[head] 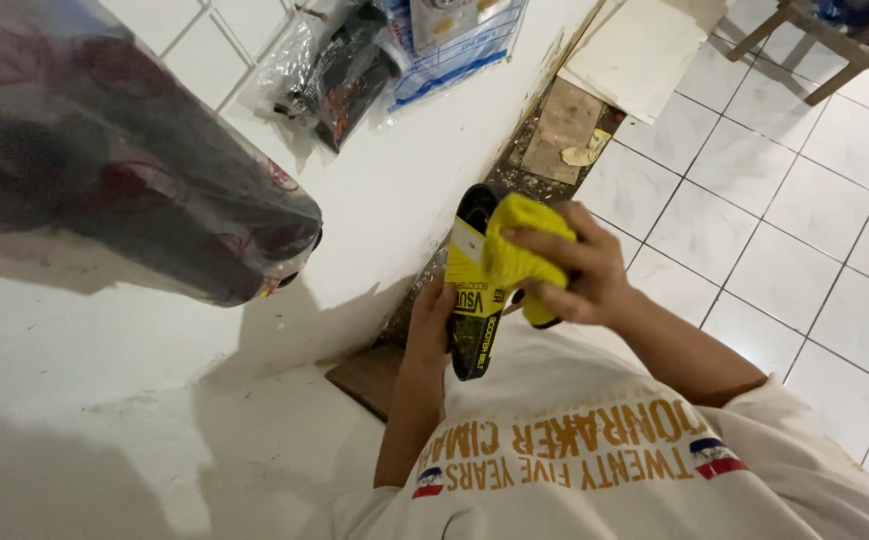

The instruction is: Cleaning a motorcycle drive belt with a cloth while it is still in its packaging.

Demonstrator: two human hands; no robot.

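The left hand (433, 322) grips a black belt in a black-and-yellow cardboard sleeve (473, 300), fingers closed around its left edge, holding it upright in front of the person's chest. The right hand (567, 268) presses a folded yellow cloth (517, 240) against the upper part of the belt, fingers curled over the cloth and closed on it. Both hands are held above the edge of the white tabletop (155, 400), just to its right.

On the tabletop, upper left, lies a large dark item wrapped in clear plastic (125, 170), blurred by nearness to the camera. Further back lie more plastic-wrapped packages (340, 65). To the right is a white tiled floor (785, 230), with a loose tile slab (640, 50) and a piece of cardboard (563, 125) lying near the tabletop's base. Wooden furniture legs (820, 40) stand at the upper right.
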